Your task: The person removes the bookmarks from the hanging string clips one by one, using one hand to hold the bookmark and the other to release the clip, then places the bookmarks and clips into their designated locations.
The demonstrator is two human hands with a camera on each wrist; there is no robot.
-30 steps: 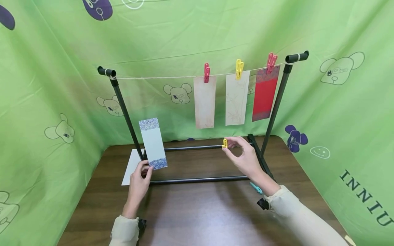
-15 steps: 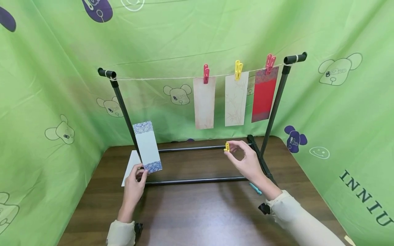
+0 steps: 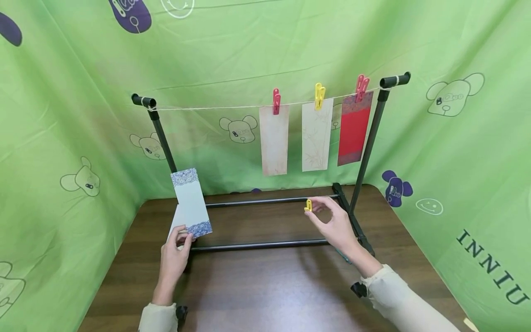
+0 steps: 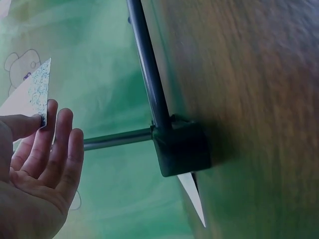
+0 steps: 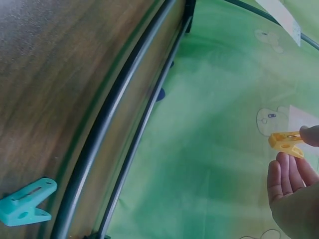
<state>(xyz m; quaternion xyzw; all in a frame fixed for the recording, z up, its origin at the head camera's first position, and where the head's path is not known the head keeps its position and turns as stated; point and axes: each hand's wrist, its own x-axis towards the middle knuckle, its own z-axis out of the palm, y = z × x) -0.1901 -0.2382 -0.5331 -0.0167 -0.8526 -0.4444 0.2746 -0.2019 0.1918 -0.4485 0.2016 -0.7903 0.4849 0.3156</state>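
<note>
Blue-patterned card and yellow clip, both shifted.
Blue-patterned card point(image 3: 192, 203): carried leftward and lowered in the left hand point(image 3: 173, 257); the lower part of the left post point(image 3: 163, 140), formerly seen beside it, is now covered, and more of the white paper point(image 3: 177, 219) is overlapped. Yellow clip point(image 3: 309, 205): lowered slightly in the right hand point(image 3: 336, 226). Teal clip point(image 5: 17, 206): in the head view, now largely hidden by the right forearm point(image 3: 360, 255).

A brown wood-grain table point(image 3: 257, 286) bears a black rack point(image 3: 265, 245), a white card point(image 3: 176, 222) and a teal peg point(image 5: 22, 206).
</note>
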